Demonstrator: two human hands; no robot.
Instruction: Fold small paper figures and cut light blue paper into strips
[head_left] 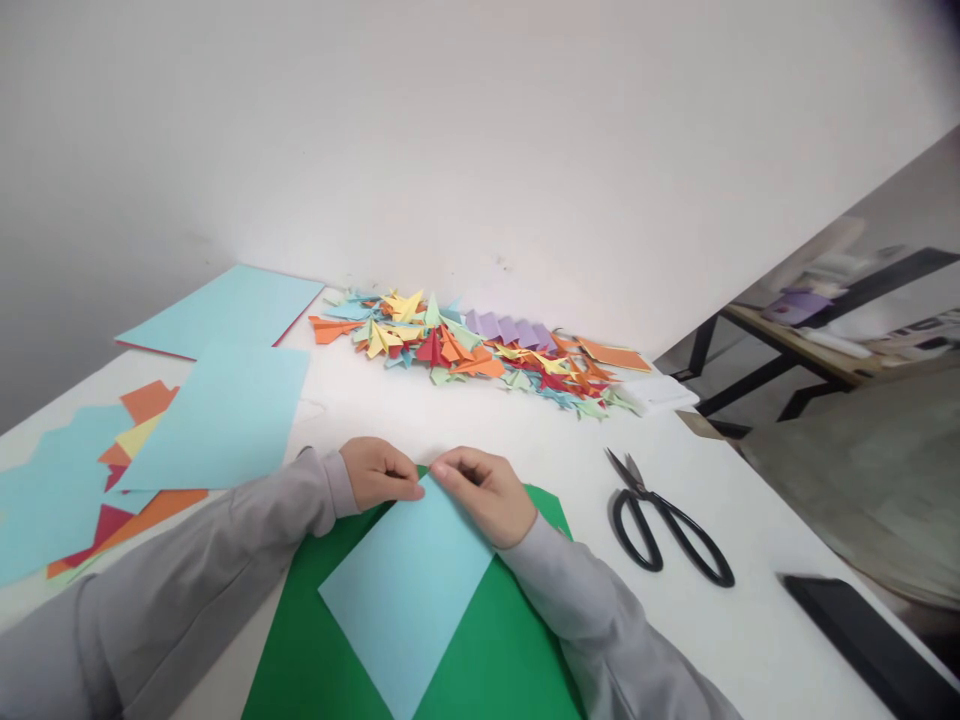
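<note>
A light blue square sheet of paper [409,600] lies turned like a diamond over a green sheet [495,640]. My left hand [381,474] pinches its far corner from the left, thumb on top. From the right, my right hand [484,492] grips the same corner between thumb and fingers. Both hands nearly meet at that tip, and the fingers beneath the paper are hidden. The sheet looks flat, with no crease that I can make out. Grey sleeves cover both wrists.
Black-handled scissors [651,520] lie right, slightly open. A black flat object [862,640] sits at the right edge. Folded paper planes [450,350] are heaped by the wall. Blue sheets [225,420] and coloured scraps [146,402] spread at left. A white box [660,394] stands back right.
</note>
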